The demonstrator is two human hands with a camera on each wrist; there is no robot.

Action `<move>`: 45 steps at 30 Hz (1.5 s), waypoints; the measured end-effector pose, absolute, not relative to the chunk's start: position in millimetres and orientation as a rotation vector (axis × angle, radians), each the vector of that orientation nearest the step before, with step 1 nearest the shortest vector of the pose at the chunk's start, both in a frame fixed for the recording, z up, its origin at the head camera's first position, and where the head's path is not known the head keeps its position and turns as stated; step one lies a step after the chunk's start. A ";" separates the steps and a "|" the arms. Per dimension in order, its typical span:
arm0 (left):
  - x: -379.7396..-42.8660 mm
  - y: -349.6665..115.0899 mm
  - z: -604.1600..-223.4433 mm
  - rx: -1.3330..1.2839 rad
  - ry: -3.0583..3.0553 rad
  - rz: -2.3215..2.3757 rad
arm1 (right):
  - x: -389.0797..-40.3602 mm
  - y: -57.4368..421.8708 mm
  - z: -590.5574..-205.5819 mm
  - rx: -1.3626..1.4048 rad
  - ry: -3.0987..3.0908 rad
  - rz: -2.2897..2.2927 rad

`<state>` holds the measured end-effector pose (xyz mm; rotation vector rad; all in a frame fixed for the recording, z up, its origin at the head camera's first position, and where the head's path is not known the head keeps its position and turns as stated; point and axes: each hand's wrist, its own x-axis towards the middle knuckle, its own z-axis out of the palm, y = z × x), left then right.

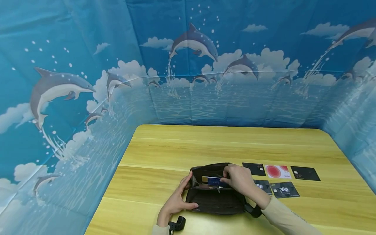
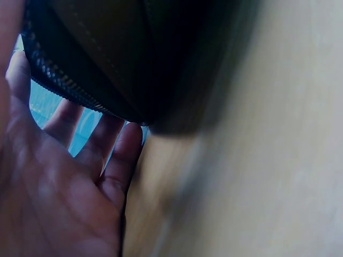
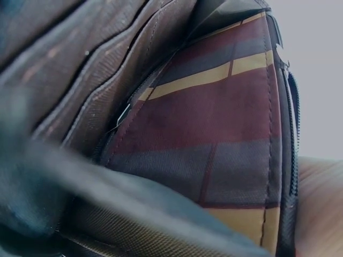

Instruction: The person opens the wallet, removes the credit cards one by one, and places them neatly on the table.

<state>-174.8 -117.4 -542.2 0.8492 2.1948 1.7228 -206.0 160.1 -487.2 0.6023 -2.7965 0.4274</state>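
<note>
Wallet open on the table, a hand at each side.
Five cards lie right of the wallet [image 1: 215, 202] on the table [image 1: 152, 153]: a black card [image 1: 252, 167], a red-and-white card [image 1: 277, 171] and another black card [image 1: 305, 173] in the far row, two Vip cards [image 1: 285, 190] nearer; the right hand and wrist partly cover the left Vip card. A dolphin curtain [image 1: 164, 101] stands behind the table. The blue card [image 1: 215, 181] sits in the wallet's far pocket, under the right hand's thumb; that hand [image 1: 240, 179] pinches its right end, hiding it. The left hand [image 1: 177, 199] holds the wallet's left end, thumb on the near flap, fingers along the far part's edge. A blurred dark shape blocks some of the right wrist view.
</note>
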 end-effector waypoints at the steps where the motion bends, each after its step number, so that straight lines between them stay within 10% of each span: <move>1: -175.0 -117.3 -542.5 0.851 2.197 1.722 | -206.2 160.2 -487.3 0.598 -2.800 0.438; 45: -173.5 -117.4 -538.7 0.841 2.221 1.688 | -205.6 162.9 -495.1 0.605 -2.725 0.404</move>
